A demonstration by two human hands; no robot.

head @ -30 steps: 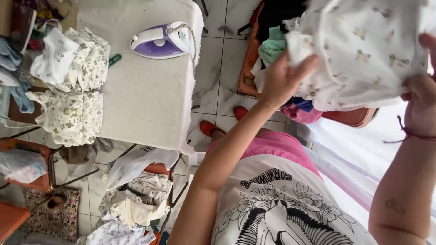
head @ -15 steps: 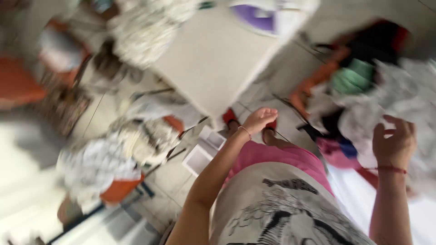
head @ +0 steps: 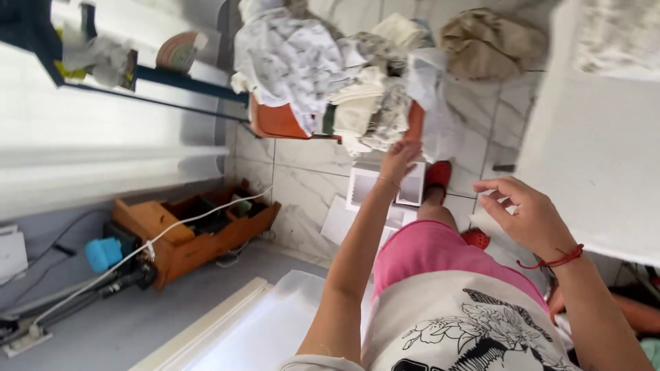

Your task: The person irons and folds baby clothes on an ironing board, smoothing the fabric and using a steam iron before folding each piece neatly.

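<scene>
My left hand [head: 400,158] stretches forward to a heap of pale, patterned clothes [head: 323,69] piled on an orange basket [head: 278,120]. Its fingers are apart and touch the lower edge of a white cloth [head: 430,103] hanging from the heap. My right hand [head: 524,214], with a red string around the wrist, hovers with loosely curled fingers and holds nothing. It is beside the edge of a white padded table [head: 591,158]. I wear pink shorts, a printed shirt and red shoes [head: 438,175].
A beige cloth [head: 491,41] lies on the tiled floor beyond the heap. White boxes or sheets [head: 364,187] lie by my feet. A wooden tool crate [head: 196,230], a white cable and a blue-tipped tool [head: 103,253] stand at the left below a blue shelf frame [head: 172,77].
The view has swung from the table with the iron to the clothes heap. The white patterned garment my hands held is gone from them; my left hand now reaches to the heap.
</scene>
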